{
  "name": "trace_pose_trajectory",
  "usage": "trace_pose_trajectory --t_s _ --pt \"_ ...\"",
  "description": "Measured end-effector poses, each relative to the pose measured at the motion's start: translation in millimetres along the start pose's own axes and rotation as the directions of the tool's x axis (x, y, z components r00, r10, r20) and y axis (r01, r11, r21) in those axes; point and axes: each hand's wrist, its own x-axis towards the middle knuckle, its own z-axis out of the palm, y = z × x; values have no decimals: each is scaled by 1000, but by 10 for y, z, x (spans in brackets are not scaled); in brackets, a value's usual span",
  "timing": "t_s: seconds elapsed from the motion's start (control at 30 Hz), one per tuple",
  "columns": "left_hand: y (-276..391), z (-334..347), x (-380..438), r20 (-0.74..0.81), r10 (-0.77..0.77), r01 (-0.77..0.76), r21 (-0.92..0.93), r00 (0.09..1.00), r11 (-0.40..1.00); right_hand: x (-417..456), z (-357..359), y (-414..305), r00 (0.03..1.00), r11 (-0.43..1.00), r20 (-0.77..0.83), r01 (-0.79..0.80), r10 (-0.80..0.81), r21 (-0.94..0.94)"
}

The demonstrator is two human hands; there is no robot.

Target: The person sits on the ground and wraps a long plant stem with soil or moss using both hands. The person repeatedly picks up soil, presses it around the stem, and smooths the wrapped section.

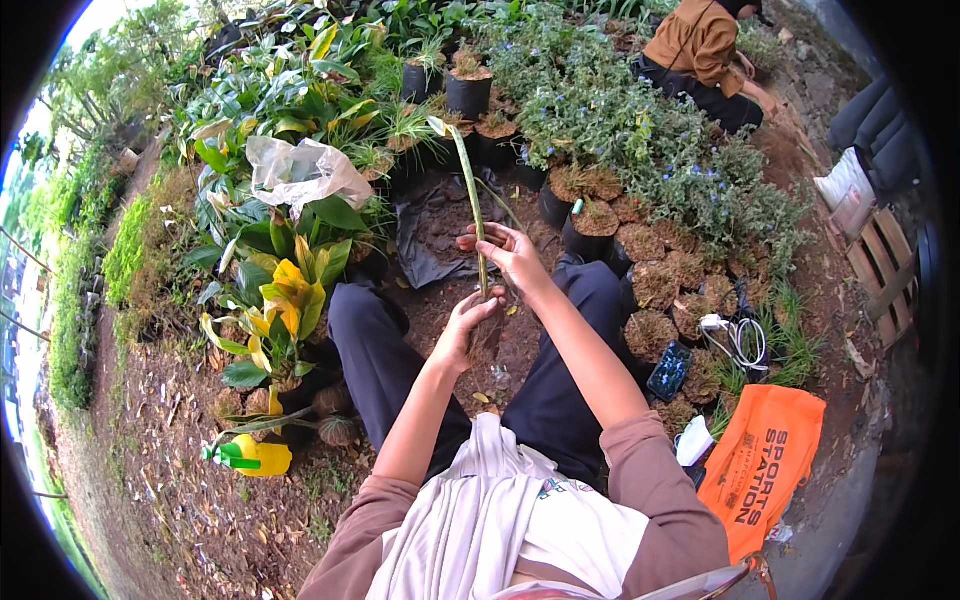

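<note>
Between my knees, a long green plant stem (474,187) stands nearly upright, with a small pale leaf at its top. My left hand (466,324) grips its lower end, where thin brown roots (487,341) hang beside the palm. Higher up, my right hand (511,259) pinches the stem between thumb and fingers. A second, thinner stem (499,201) slants off behind it. Past my hands, a black plastic sheet or opened grow bag (424,259) lies on the ground with dark soil (450,217) on it.
Black grow bags (469,96) stand ahead. Leafy plants (281,300) under a clear plastic bag (307,172) and a yellow spray bottle (262,457) are left. Right are soil-filled pots (652,330), a phone (670,371), a white cable (742,341) and an orange bag (765,450). Another person (697,52) crouches beyond.
</note>
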Motion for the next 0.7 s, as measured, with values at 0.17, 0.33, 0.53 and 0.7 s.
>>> trace_pose_trajectory --t_s 0.17,0.33,0.53,0.7 --pt "-22 17 31 -25 -61 58 -105 998 993 -22 -30 -18 1000 1000 -17 -9 9 6" --pt "-11 59 134 -122 -24 37 102 992 994 23 -135 57 1000 999 -20 6 -5 39" --pt "31 -13 372 -132 57 -22 252 990 967 118 -246 196 980 987 -136 -131 143 97" --pt "9 -310 696 -192 -20 59 200 981 978 87 -290 494 870 985 -491 -122 48 -119"
